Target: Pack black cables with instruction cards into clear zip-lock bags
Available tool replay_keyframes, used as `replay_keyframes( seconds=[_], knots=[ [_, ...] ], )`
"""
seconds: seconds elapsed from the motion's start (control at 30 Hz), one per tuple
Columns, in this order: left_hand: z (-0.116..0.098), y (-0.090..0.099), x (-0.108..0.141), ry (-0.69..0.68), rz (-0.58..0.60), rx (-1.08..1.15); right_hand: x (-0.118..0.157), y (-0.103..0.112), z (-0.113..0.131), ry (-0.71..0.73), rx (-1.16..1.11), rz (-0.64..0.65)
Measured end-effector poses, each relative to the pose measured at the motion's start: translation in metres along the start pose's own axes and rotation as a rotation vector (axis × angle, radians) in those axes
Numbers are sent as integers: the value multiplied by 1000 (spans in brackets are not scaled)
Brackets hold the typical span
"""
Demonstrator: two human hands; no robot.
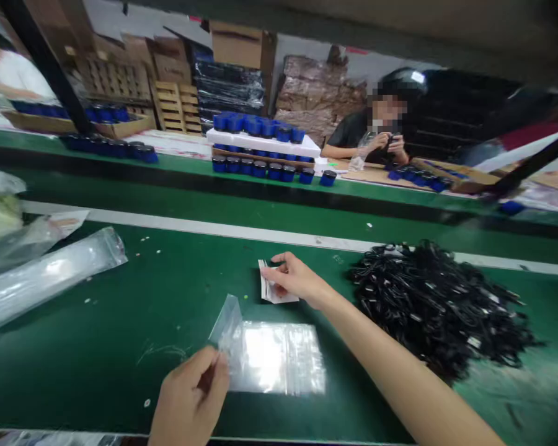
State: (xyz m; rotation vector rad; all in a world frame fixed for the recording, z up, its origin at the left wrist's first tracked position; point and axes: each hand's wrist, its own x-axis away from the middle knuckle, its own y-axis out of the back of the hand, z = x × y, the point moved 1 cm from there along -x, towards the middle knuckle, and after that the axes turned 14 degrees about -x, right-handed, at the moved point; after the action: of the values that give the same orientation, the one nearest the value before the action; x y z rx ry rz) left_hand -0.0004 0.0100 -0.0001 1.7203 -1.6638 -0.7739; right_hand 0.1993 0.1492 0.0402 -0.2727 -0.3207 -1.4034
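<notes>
My left hand (193, 390) pinches the edge of a clear plastic bag (230, 328), which stands up from the green table (121, 347). Beside it, more clear zip bags (279, 359) lie flat in a shiny stack; whether the pinched one is still part of that stack I cannot tell. Farther back, my right hand (295, 279) has its thumb and fingers on a small stack of folded white paper leaflets (276, 294). The fingers are bent around the top of the leaflets, partly hiding them.
A tangled heap of black cables (437, 303) lies at the right. Long clear plastic packs (56, 272) lie at the left. Blue jars with black lids (260, 167) line the raised shelf behind. Across it a co-worker (367, 136) holds something dark; another person (18, 74) is at far left.
</notes>
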Motion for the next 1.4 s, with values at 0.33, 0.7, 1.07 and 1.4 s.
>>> replay_keyframes(
  seconds=[0.33, 0.7, 1.07, 1.4],
  knots=[
    [-20, 17, -4, 273, -113, 401, 68, 7, 12, 272, 74, -82],
    [-18, 21, -7, 141, -365, 146, 116, -72, -34, 926, 290, -115],
    [-23, 23, -11, 284, -279, 516, 121, -81, -46, 1009, 92, -125],
    [-37, 28, -13, 225, -538, 123, 124, -91, -57, 630, -167, -274]
  ],
)
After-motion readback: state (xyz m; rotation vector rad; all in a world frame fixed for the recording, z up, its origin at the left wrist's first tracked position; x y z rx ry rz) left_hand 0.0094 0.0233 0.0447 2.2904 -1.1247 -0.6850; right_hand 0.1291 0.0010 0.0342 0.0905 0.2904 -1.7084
